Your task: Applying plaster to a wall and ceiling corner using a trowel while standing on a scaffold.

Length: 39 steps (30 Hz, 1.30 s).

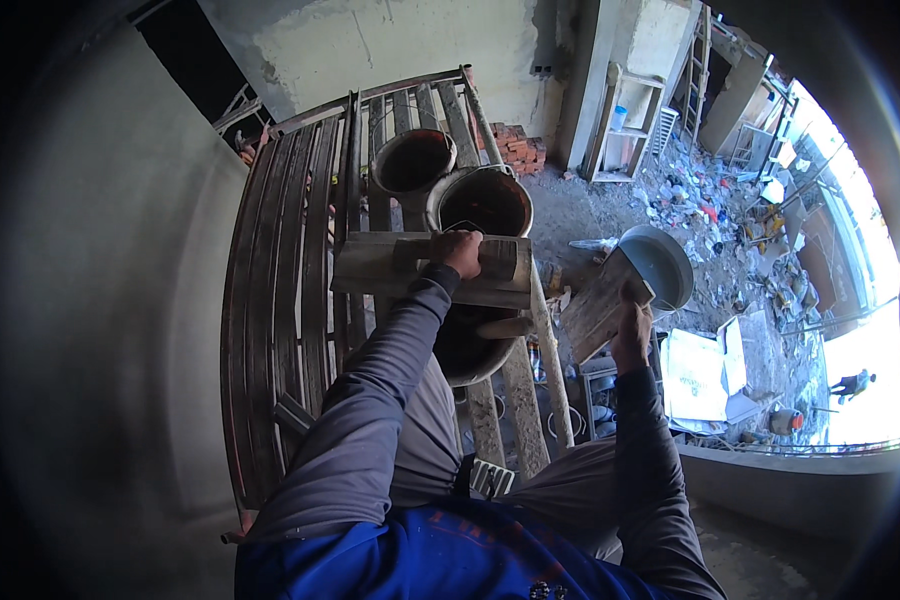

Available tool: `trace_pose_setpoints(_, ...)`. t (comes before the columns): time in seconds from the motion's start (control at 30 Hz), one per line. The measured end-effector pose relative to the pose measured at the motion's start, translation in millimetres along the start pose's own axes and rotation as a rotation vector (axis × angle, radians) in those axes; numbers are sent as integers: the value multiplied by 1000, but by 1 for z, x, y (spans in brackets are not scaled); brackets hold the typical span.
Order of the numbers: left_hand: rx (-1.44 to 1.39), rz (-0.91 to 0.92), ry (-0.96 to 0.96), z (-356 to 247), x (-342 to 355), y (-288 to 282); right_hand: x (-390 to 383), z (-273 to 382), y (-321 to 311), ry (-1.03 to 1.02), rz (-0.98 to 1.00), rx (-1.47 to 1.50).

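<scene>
Closed round its handle, my left hand holds a long, flat plastering float, its face smeared grey. The float is level above several dark buckets. My right hand grips a flat, worn board by its edge, out to the right and tilted. A mortar bucket stands just beyond the float, with a smaller bucket behind it. Nearer my legs, another bucket is partly hidden under the float. A rounded handle lies across its rim.
I am on a raised slatted scaffold beside a plastered wall. Below on the right are a round grey tub, scattered rubble and white cardboard. Red bricks are stacked by the far wall. A distant person is outside.
</scene>
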<state>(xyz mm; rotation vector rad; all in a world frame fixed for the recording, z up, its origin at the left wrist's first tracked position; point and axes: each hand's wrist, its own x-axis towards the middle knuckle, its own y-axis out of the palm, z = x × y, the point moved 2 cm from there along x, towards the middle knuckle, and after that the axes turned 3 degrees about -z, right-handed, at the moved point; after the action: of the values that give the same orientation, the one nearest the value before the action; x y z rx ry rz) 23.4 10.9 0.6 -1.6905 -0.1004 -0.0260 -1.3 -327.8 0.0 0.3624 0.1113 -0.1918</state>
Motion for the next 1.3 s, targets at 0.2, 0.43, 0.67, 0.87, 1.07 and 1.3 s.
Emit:
trace_pose_setpoints(0.2, -42, -10, 13, 4, 2, 7, 2, -4, 0, -1, 5, 6)
trace_pose_setpoints(0.43, -24, 10, -5, 1, 3, 7, -3, 3, -1, -5, 14, -20)
trace_pose_setpoints(0.67, -43, -85, 53, -2, -2, -1, 1, -4, -6, 13, 17, -6)
trace_pose_setpoints(0.87, -33, -73, 51, -4, -4, -5, 2, -5, -5, 25, 2, -7)
trace_pose_setpoints(1.07, 10, -55, 15, 0, 0, 1, 9, -11, -15, -4, 42, -100)
trace_pose_setpoints(1.3, -13, -50, 4, 4, 1, 6, -6, 2, 0, 12, 29, -30)
